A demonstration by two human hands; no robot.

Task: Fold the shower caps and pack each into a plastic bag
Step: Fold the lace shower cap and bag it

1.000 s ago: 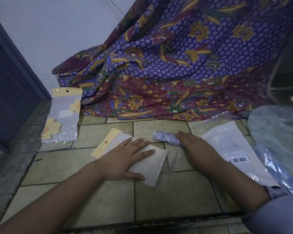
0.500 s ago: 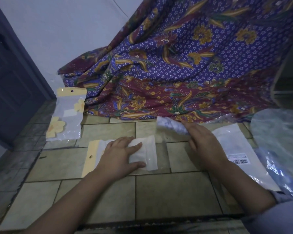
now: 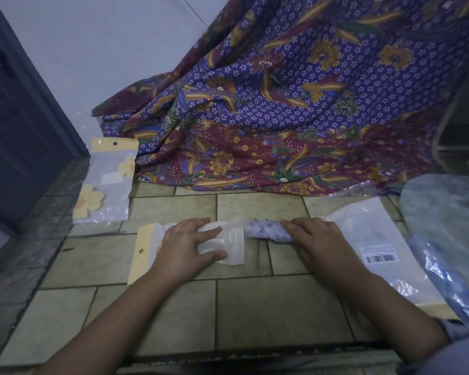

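**Rolled cap at the mouth of the bag**

The person kneels or sits over a tiled floor [image 3: 255, 307], both forearms reaching forward. The left hand [image 3: 190, 247] lies palm down on a clear plastic bag [image 3: 232, 247] that has a yellow card strip along its left end. Its fingers are spread and nearly straight, the thumb runs along the near edge, and its grip closes on nothing: it only presses the bag flat to the floor.

The right hand [image 3: 317, 239] has its grip closed over a shower cap [image 3: 263, 230] folded into a narrow roll, white with a blue print. The fingers curl over the right part of the roll. The roll lies on the floor between the two hands, its left end touching the open right end of the bag. I cannot tell whether the tip is already inside.

To the far left, near a dark door [image 3: 16, 131], lies a packed bag [image 3: 106, 182] with yellow flowers showing through it. Just right of the right hand lies a flat white packet [image 3: 377, 234] bearing a barcode label, and beyond it a heap of loose clear plastic [image 3: 444, 212]. A purple and maroon flowered cloth [image 3: 282, 104] hangs down behind and spreads onto the tiles.
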